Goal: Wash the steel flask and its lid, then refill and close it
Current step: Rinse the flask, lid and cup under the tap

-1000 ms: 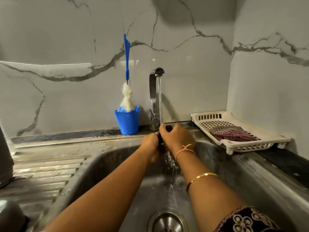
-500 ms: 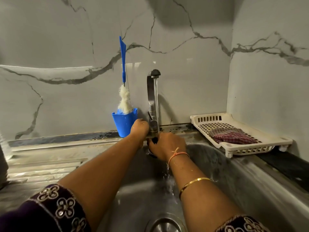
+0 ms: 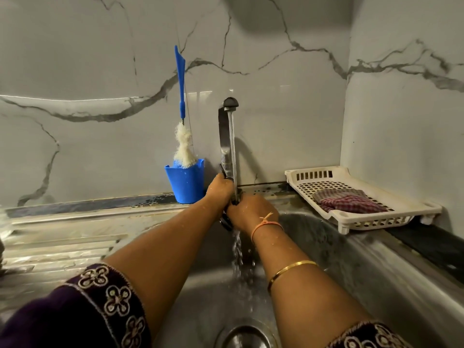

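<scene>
Head view, looking down into the steel sink: my left grip is up at the foot of the tap, fingers curled round its lever. My right grip sits just beside and below it, closed round the dark lid. Most of the lid is hidden in my palm, and only a curved black edge shows under my knuckles. I hold it right under the spout, over the basin. Water runs down from the spout onto the lid, spills out beneath my right grip and breaks up toward the drain.

An orange thread is tied at my right wrist, and a gold bangle sits further down that forearm.

On the desk ledge behind the sink, left of the tap, a blue cup stands upright. A bottle brush stands in it, white bristles low and blue handle up against the marble wall. To the right a white slotted tray rests on the desk in the corner, with a folded checked cloth lying in it. The ribbed draining board lies to my left.
</scene>
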Available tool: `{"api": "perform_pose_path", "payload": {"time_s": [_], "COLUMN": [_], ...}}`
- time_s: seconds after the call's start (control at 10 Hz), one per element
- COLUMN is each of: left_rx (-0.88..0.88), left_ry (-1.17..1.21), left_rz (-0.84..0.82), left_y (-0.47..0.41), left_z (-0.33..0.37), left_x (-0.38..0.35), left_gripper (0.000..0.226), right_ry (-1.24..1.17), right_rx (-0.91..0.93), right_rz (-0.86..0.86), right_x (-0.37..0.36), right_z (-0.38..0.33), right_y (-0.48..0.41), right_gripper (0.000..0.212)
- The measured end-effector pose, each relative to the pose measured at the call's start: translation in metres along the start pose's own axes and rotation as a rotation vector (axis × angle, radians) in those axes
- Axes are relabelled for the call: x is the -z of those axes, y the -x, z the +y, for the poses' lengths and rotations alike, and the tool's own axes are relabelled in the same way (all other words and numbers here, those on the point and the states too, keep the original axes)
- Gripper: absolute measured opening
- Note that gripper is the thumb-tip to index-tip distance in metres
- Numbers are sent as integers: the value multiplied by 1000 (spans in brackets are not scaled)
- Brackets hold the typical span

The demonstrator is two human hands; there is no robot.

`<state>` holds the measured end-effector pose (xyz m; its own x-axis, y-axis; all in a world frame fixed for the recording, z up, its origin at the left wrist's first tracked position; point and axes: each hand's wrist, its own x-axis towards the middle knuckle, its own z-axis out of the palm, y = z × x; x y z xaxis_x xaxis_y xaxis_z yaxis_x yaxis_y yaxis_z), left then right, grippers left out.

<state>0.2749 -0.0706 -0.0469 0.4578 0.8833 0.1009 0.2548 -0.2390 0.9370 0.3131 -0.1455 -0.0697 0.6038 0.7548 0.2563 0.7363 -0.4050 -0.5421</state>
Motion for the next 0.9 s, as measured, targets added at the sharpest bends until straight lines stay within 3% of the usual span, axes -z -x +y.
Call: {"api": "perform_pose_path", "payload": {"time_s": [0.1,0.2,0.3,0.4,0.5,0.7,0.8,0.9], "left_rx": [39,135,132,125,108,-111,-165,-245], "left_ry": [-35,-107,-12,-165,-403,-532,-542,-526], "left_rz": [-8,-60,-45,-93,-182,-129,-152,-77], "left_y": [10,31,53,77,112,169,197,224], "left_z": [5,-5,-24,-33,-33,-23,-33,-40], "left_x": [-1,-2,12,29,51,99,128,162], "left_gripper": [36,20,23,33,22,33,34,30], "right_ry": [59,-124,-106,11,-93,-472,-16,-287], "right_rx": [-33,-153,-127,-37,-40,-26,-9,-9], "right_rz": [-175,-327,-309,-286,-330,-310,-291,-299], "right_x": [2,10,9,12,22,48,43,45], "right_z": [3,2,-4,-11,-18,-38,-34,-46], "right_y": [0,5,9,24,42,80,97,111], "right_gripper": [39,28,30,29,32,34,33,25]}}
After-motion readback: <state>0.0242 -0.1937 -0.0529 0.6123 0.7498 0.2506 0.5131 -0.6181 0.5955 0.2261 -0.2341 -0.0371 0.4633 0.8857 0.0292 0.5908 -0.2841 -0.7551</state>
